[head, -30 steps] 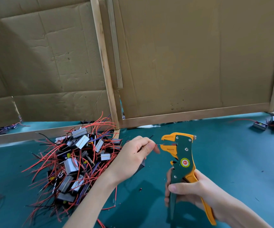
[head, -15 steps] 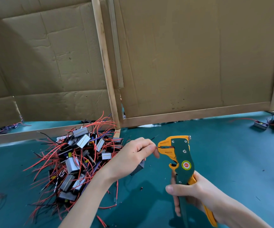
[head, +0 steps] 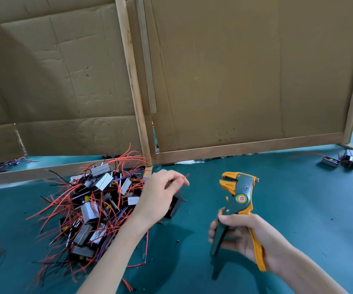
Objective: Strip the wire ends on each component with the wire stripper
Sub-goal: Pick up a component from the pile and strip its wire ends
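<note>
Hands first: the left hand is pinching a red wire between thumb and forefinger, with the other fingers loosely curled. The wire's short free end pokes out past the fingertips toward the other hand. The component is a dark little block tucked right under the left palm. Whether it hangs free or rests on the green mat I honestly can't tell.

The right hand is wrapped round the handles of the wire stripper. The thumb lies across the front, the fingers curl on the green handle, and the orange handle runs back along the palm toward the wrist. The tool stands upright above the fist, orange head on top, with its jaws a little apart and facing the left hand. The wire end and the head aren't touching; there's a clear gap between them.

The pile of components sits just on the outer side of the left hand and forearm. It's silver and black blocks in a tangle of red and black leads.

Beyond both hands, cardboard panels in a wooden frame stand on the mat. Well off to the outer side of the right hand, two more components lie near the frame's corner.
</note>
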{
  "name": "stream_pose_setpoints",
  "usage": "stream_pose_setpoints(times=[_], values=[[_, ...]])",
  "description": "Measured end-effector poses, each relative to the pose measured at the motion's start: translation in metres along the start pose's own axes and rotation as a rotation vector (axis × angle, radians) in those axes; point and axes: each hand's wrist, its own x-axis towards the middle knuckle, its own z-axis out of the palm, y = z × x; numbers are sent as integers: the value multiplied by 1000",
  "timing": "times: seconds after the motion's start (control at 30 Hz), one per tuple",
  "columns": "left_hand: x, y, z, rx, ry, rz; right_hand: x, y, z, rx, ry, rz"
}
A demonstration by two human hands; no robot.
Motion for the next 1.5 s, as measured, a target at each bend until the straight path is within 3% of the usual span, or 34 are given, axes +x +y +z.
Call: stream_pose_setpoints(times=[0.1,0.2,0.33,0.5,0.57,0.63,0.73,0.87,0.97,1.1,1.17,1.27,1.37,1.5], values=[[13,22,6,-70,229,85,4,-4,-7,66,82,122],[36,56,34,-114,264,230,6,-1,-6,125,60,235],[61,89,103,-103,41,275,6,3,-6,128,-22,286],[59,91,170,76,-490,190,7,1,-11,161,28,236],[51,91,169,125,-570,203,6,-1,-12,188,38,216],[43,93,149,54,-488,223,5,-3,-11,154,24,207],[33,78,98,-105,-228,171,7,-4,-12,183,-3,224],[26,26,20,53,17,-4,9,-5,-14,209,53,196],[23,-12,-18,332,-177,-123,10,-5,-16,200,77,187],[18,-42,-12,408,-516,-90,9,-4,-16,180,85,182],[18,-48,2,338,-483,-40,9,-4,-16,174,81,182],[19,-53,15,148,-271,-58,8,-5,-16,152,65,167],[19,-49,18,-177,-124,-88,6,-6,-16,108,24,143],[19,-32,16,-386,-63,-77,4,-4,-13,19,-71,83]])
